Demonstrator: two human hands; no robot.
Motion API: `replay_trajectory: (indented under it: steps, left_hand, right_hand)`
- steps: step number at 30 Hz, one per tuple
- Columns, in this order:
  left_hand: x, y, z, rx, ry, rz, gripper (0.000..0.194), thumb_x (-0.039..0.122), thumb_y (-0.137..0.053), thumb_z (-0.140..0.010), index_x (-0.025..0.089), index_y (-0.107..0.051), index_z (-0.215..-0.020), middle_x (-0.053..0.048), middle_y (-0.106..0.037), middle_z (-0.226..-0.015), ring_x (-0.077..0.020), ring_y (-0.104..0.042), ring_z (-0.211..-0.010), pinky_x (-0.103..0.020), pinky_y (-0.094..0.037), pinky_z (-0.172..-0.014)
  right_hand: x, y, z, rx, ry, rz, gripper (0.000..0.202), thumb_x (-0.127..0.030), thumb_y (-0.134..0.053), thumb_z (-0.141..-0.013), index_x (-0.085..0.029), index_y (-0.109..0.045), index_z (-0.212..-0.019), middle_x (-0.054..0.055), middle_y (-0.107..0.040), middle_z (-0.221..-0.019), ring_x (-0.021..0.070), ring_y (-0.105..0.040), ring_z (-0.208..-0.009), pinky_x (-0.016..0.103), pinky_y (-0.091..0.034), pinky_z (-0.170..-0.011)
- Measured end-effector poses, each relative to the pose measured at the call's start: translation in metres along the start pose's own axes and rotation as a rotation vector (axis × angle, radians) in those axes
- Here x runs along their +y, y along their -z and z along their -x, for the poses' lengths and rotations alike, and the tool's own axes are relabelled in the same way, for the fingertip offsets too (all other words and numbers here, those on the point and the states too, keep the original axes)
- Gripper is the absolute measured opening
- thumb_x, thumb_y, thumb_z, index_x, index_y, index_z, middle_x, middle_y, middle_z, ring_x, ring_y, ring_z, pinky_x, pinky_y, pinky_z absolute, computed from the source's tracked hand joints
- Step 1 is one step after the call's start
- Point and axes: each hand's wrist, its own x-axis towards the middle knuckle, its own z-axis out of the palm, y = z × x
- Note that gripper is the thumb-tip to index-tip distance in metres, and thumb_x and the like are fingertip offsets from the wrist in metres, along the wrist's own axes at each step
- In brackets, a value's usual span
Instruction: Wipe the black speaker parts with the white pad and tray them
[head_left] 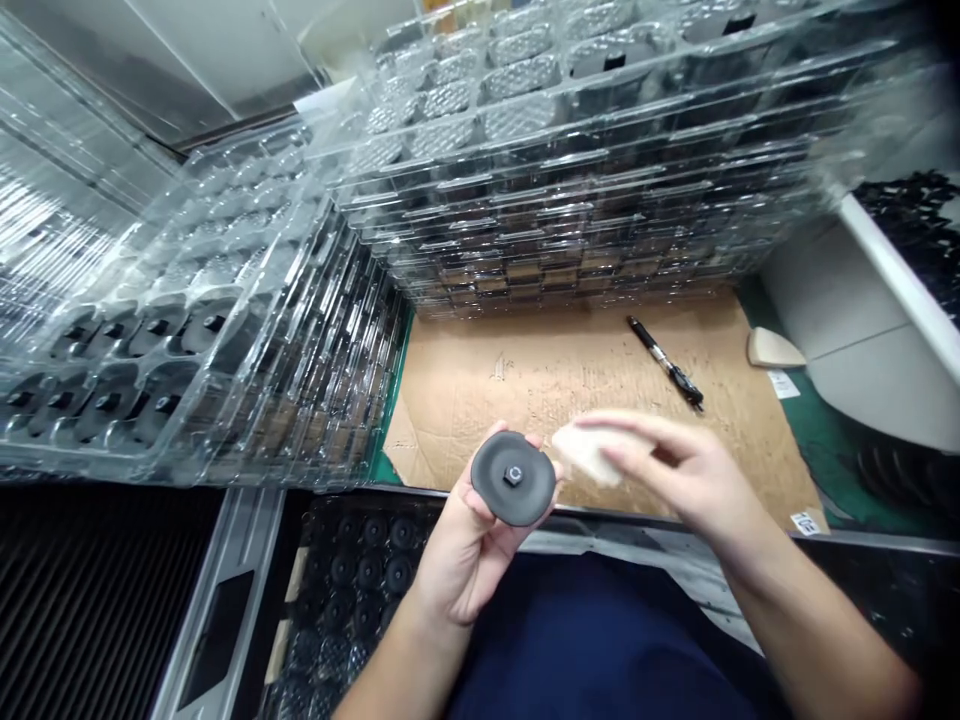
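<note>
A round black disc point(491, 492) with a small nut-like piece at its centre faces up in my left hand point(469, 560), whose fingers wrap round its edge. Just to the right, my right hand point(679, 465) pinches a white pad point(589, 450), slightly blurred by motion. The pad is close to the disc's right edge; whether they touch I cannot tell. Both hands are over the front edge of a brown cardboard sheet point(525, 370).
Stacked clear plastic trays point(555, 190) stand behind the cardboard, and more trays point(247, 270) at the left hold black discs. A black pen point(664, 362) lies on the cardboard. At the right are a pale block point(774, 348) and a white bin point(847, 300). A tray of discs point(367, 570) sits below.
</note>
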Motion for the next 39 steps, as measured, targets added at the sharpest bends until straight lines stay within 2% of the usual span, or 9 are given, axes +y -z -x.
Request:
replay_trajectory:
  steps: [3,6,11,17,22,29,32,36,39]
  left_hand:
    - [0.004,-0.006,0.001,-0.120,0.006,0.039,0.051,0.035,-0.072,-0.065,0.028,-0.057,-0.113,-0.001,-0.061,-0.115,-0.0263,-0.058,-0.106,-0.034,-0.048,-0.091]
    - [0.008,-0.009,0.001,-0.242,0.011,0.051,0.050,0.039,-0.068,-0.068,0.030,-0.055,-0.116,-0.002,-0.060,-0.118,-0.0287,-0.057,-0.109,-0.040,-0.048,-0.092]
    - [0.005,0.002,0.000,-0.377,-0.098,-0.074,0.051,0.049,-0.051,-0.079,0.038,-0.041,-0.128,-0.001,-0.054,-0.126,-0.0290,-0.057,-0.109,-0.043,-0.046,-0.094]
    - [0.000,0.019,-0.008,-0.303,-0.681,-1.050,0.099,0.016,-0.071,-0.068,0.036,-0.005,-0.140,-0.007,-0.049,-0.125,-0.0228,-0.049,-0.115,-0.043,-0.038,-0.101]
    - [0.005,0.023,-0.010,-0.307,-0.790,-1.284,0.108,0.013,-0.072,-0.066,0.025,0.005,-0.140,-0.012,-0.051,-0.120,-0.0219,-0.049,-0.112,-0.042,-0.040,-0.098]
    - [0.011,0.023,-0.004,-0.246,-0.640,-1.188,0.105,0.025,-0.075,-0.065,0.029,-0.001,-0.140,-0.007,-0.055,-0.118,-0.0203,-0.053,-0.108,-0.038,-0.042,-0.096]
    - [0.019,0.021,-0.003,-0.218,-0.463,-1.187,0.091,0.034,-0.075,-0.063,0.034,-0.023,-0.137,-0.004,-0.057,-0.119,-0.0210,-0.054,-0.107,-0.037,-0.042,-0.095]
    - [0.035,0.017,-0.004,-0.191,-0.256,-1.150,0.024,0.035,-0.059,-0.079,0.030,-0.068,-0.101,-0.002,-0.070,-0.102,-0.0190,-0.060,-0.095,-0.032,-0.046,-0.084]
    - [0.045,0.016,-0.005,-0.122,-0.211,-1.075,0.022,0.040,-0.058,-0.078,0.025,-0.073,-0.085,-0.005,-0.074,-0.086,-0.0192,-0.064,-0.081,-0.031,-0.048,-0.074]
  right_hand:
    - [0.051,-0.017,-0.006,0.144,-0.048,0.213,0.030,-0.035,-0.043,-0.090,-0.024,-0.059,-0.114,0.007,-0.060,-0.111,0.0235,-0.055,-0.101,0.042,-0.046,-0.085]
    - [0.068,-0.036,-0.010,0.158,-0.028,0.334,0.036,-0.036,-0.049,-0.085,-0.025,-0.057,-0.119,0.011,-0.049,-0.124,0.0316,-0.043,-0.112,0.056,-0.033,-0.093]
    - [0.036,-0.038,-0.005,0.223,-0.007,0.320,0.034,-0.029,-0.042,-0.089,-0.023,-0.051,-0.121,0.008,-0.051,-0.119,0.0228,-0.045,-0.111,0.041,-0.038,-0.095]
    - [0.014,-0.034,0.017,0.269,-0.112,0.082,0.033,-0.026,-0.049,-0.087,-0.027,-0.050,-0.120,0.003,-0.059,-0.104,0.0168,-0.055,-0.096,0.034,-0.043,-0.089]
    - [0.002,-0.022,0.025,0.306,-0.188,-0.123,0.025,-0.027,-0.058,-0.083,-0.027,-0.059,-0.108,0.002,-0.062,-0.095,0.0154,-0.058,-0.087,0.029,-0.048,-0.081]
    - [-0.030,-0.013,0.006,-0.242,-0.261,-0.526,0.021,-0.026,-0.068,-0.076,-0.027,-0.067,-0.097,0.001,-0.063,-0.081,0.0138,-0.058,-0.076,0.026,-0.048,-0.068]
    - [-0.026,-0.022,0.001,-0.240,-0.343,-0.786,0.014,-0.019,-0.076,-0.066,-0.024,-0.070,-0.077,-0.001,-0.062,-0.073,0.0104,-0.055,-0.070,0.021,-0.043,-0.065]
    - [-0.012,-0.031,-0.003,-0.180,-0.554,-1.250,0.023,-0.028,-0.079,-0.059,-0.022,-0.060,-0.070,-0.005,-0.055,-0.062,0.0067,-0.049,-0.056,0.019,-0.039,-0.057]
    - [-0.005,-0.023,-0.017,-0.312,-0.425,-0.979,0.022,-0.037,-0.073,-0.067,-0.021,-0.060,-0.076,-0.002,-0.057,-0.067,0.0094,-0.050,-0.058,0.022,-0.039,-0.057]
